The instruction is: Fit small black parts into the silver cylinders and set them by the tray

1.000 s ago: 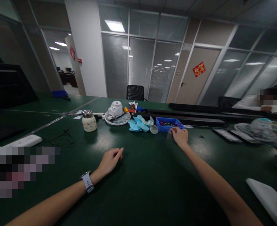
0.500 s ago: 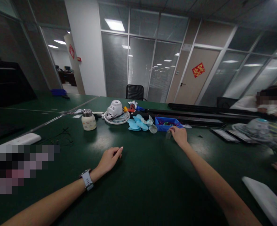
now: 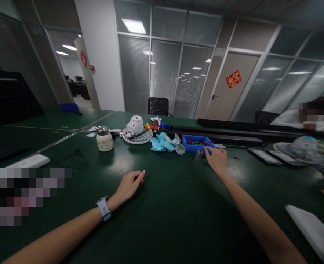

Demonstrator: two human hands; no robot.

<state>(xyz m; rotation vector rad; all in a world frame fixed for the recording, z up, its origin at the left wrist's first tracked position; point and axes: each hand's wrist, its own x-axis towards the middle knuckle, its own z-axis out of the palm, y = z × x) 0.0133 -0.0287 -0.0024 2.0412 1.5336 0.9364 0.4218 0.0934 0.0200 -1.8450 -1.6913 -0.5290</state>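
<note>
A small grey metal cylinder stands upright on the table in front of a blue bin holding small coloured parts. My right hand is just to its right, apart from it, thumb and fingers slightly parted with nothing visible between them. Loosely curled, my left hand rests on the table at centre left with no object showing in it; a watch is on that wrist. Between the hands, farther back, lie light-blue fan blades and a clear fan blade.
A cream jar and a white fan part on its grille stand at the back. Long black bars lie behind the bin. On the right are white-framed panels, a white slab and another person. A white device lies left.
My right hand has let go of the metal cylinder and moved a little to the right. The cylinder stays standing on the table. My left hand has not visibly moved.
</note>
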